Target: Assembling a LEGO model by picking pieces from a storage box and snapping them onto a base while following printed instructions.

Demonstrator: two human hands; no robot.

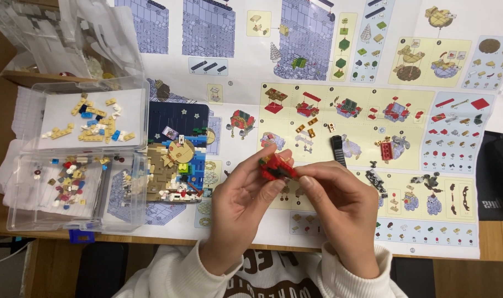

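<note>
Head cam, looking down at wooden table (500, 243), mostly covered by a large printed instruction sheet (329, 232) w/ coloured build diagrams.

Both hands meet mid-frame, above the sheet. Left hand (241, 190) and right hand (340, 207) both pinch a small red-and-black brick assembly (276, 165) between thumbs and fingertips, held up off the paper. Fingers curled in tight, thumbs on the near side; grip looks like it steadies the piece from both ends so small parts can be pressed on. Exact part under the right thumb is hidden, prob. a dark plate, can't confirm.

Left of the hands: partly built diorama on a dark blue starry base w/ tan and green bricks (177, 152), resting on the sheet, just beside the clear plastic sorting box (77, 160). Box has two open trays: upper holds loose tan, white and blue pieces (91, 124), lower holds mixed red, white and dark bits (66, 185). Sorted by tray, near the left hand for easy reach.

On the sheet beyond the hands: a black ridged brick strip (337, 149) and a small red brick sub-build (388, 149), lying apart, right on the matching diagram panels. A few tiny loose pieces near them.

Top left: crumpled clear plastic bags (69, 33), well apart from the hands. Cream sleeves (163, 273) at bottom edge.
</note>
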